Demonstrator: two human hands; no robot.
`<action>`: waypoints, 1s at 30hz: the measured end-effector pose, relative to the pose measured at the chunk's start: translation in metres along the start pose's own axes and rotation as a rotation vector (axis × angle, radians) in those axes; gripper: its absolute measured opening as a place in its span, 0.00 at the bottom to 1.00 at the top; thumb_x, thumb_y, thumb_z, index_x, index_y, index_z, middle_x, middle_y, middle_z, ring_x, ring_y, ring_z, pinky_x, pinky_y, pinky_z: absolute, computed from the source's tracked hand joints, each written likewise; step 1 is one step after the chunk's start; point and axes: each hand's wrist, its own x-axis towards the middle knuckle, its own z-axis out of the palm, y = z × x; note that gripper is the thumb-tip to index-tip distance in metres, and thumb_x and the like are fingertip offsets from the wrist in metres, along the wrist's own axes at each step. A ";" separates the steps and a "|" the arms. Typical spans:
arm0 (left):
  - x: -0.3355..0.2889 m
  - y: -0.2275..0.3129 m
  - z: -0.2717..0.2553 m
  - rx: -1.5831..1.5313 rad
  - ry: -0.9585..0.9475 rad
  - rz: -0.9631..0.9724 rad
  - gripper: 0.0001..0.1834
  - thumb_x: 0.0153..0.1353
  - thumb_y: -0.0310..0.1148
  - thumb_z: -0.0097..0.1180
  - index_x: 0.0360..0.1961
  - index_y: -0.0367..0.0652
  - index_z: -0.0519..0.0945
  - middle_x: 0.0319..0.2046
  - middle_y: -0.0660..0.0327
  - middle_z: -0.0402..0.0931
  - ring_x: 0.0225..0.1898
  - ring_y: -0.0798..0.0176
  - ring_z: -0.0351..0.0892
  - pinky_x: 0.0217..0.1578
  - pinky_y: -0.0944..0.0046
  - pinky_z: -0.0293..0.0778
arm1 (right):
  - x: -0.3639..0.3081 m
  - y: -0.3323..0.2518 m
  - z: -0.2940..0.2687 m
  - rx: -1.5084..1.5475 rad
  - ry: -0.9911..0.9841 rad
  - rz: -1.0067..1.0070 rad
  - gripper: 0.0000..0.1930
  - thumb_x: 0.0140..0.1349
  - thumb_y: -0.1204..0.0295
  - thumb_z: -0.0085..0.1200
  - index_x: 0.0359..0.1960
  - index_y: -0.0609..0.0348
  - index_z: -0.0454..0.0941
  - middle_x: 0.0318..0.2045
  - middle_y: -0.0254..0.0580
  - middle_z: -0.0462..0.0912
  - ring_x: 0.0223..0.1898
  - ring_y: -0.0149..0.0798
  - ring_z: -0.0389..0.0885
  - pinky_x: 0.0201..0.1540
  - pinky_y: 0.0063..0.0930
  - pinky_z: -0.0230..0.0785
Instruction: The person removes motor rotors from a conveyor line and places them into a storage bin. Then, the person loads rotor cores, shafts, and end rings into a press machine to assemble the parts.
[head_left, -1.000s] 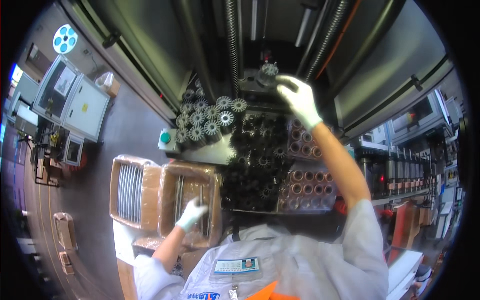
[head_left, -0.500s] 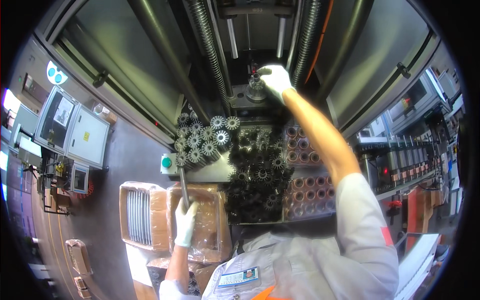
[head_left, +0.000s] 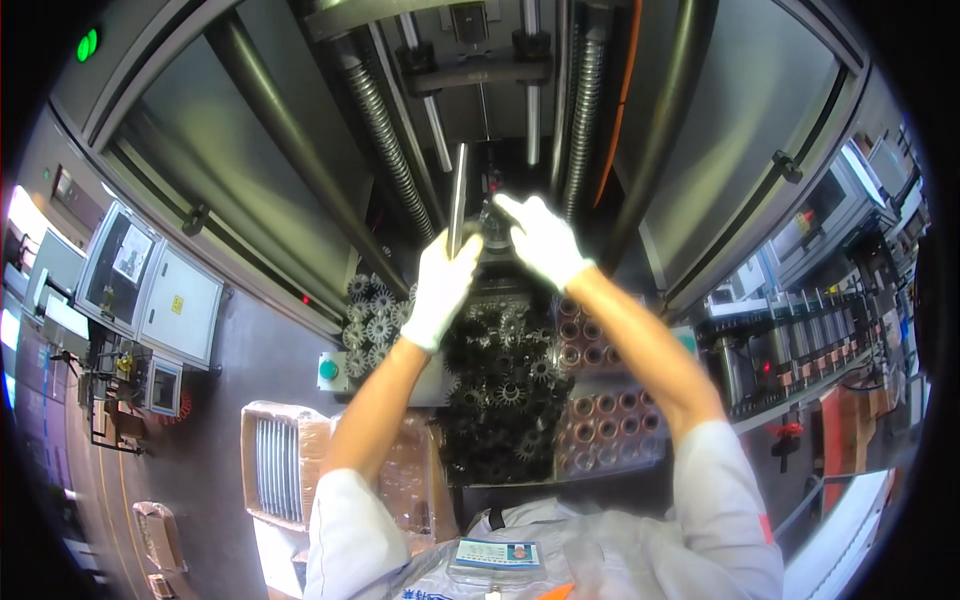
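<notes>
My left hand [head_left: 446, 285], in a white glove, is closed around the lower part of a long metal shaft [head_left: 459, 195]. The shaft stands nearly upright, just left of the press fixture [head_left: 492, 243]. My right hand [head_left: 542, 240], also gloved, is at the fixture's right side. Its index finger stretches toward the top of the fixture, with the thumb lower and apart. The gloves partly cover the fixture, so any contact there is unclear. Toothed metal cores [head_left: 380, 328] stand in stacks behind my left forearm. Dark toothed parts [head_left: 505, 395] lie heaped below both hands.
Copper-coloured ring parts [head_left: 608, 428] sit in clear trays at the right. A green button [head_left: 328, 369] is on a box at the left. Cartons lined with plastic [head_left: 405, 465] and a carton of metal shafts [head_left: 277, 465] stand lower left. Press columns [head_left: 660, 130] flank the fixture.
My left hand has carried the shaft up and right from above the cartons to the fixture. My right hand's fingers have loosened at the fixture top. The whole view has shifted.
</notes>
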 end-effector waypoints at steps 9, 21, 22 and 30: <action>0.114 0.039 0.052 -0.102 0.092 0.288 0.12 0.69 0.41 0.61 0.32 0.47 0.76 0.16 0.75 0.64 0.12 0.79 0.58 0.12 0.73 0.55 | -0.205 0.029 -0.093 0.109 -0.170 0.088 0.17 0.68 0.70 0.54 0.58 0.52 0.79 0.48 0.50 0.79 0.44 0.56 0.82 0.47 0.43 0.77; 0.154 0.076 0.041 -0.031 0.000 0.312 0.24 0.68 0.46 0.61 0.22 0.43 0.68 0.17 0.67 0.66 0.15 0.69 0.65 0.16 0.64 0.61 | -0.301 0.082 -0.157 0.131 0.026 0.389 0.16 0.65 0.78 0.57 0.54 0.68 0.79 0.50 0.55 0.84 0.53 0.50 0.83 0.58 0.36 0.73; 0.145 0.091 0.021 0.633 -0.016 0.351 0.26 0.66 0.48 0.63 0.29 0.33 0.72 0.24 0.59 0.73 0.29 0.63 0.78 0.30 0.60 0.75 | -0.285 0.080 -0.160 0.084 0.068 0.317 0.17 0.65 0.79 0.56 0.55 0.68 0.78 0.51 0.56 0.83 0.55 0.51 0.82 0.60 0.37 0.72; -0.113 0.061 -0.114 0.757 0.189 -0.060 0.31 0.61 0.34 0.69 0.63 0.34 0.75 0.53 0.53 0.82 0.53 0.67 0.81 0.53 0.64 0.76 | -0.294 0.131 -0.129 -0.183 -0.140 0.179 0.15 0.64 0.77 0.55 0.52 0.62 0.82 0.49 0.57 0.84 0.51 0.55 0.83 0.57 0.42 0.74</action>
